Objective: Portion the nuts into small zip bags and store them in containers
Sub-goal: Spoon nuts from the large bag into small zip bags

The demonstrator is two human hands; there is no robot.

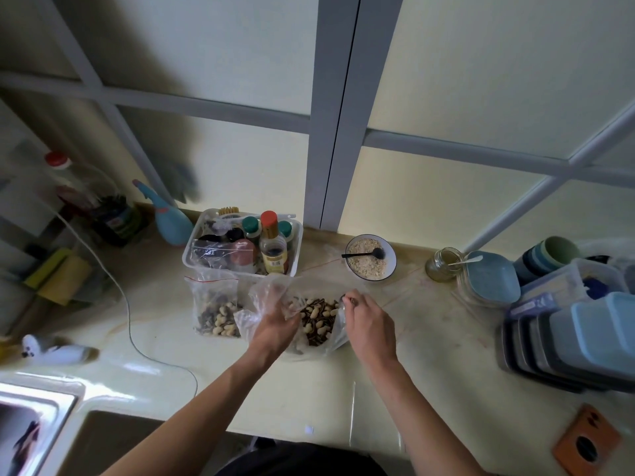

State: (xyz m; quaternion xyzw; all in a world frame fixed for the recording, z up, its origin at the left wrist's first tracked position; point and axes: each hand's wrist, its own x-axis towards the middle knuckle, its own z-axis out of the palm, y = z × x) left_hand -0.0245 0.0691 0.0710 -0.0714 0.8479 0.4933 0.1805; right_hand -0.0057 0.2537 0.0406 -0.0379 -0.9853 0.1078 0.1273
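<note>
A large clear plastic bag [326, 341] of peanuts and striped seeds [318, 319] lies open on the counter in the middle. My left hand [278, 322] grips a crumpled small clear bag [264, 297] at the big bag's left rim. My right hand [366, 317] pinches a dark spoon-like thing [345, 298] over the nuts at the right rim; its shape is mostly hidden. A small zip bag [215, 310] filled with the same nut mix stands to the left. Stacked blue-lidded containers [584, 341] sit at the right edge.
A clear bin of sauce bottles [244, 249] stands behind the bags. A bowl of oats with a black spoon [370, 257], a glass jar [443, 264] and a blue plate [493, 278] line the back right. A white cable [129, 317] crosses the left; a sink [31, 424] lies at lower left.
</note>
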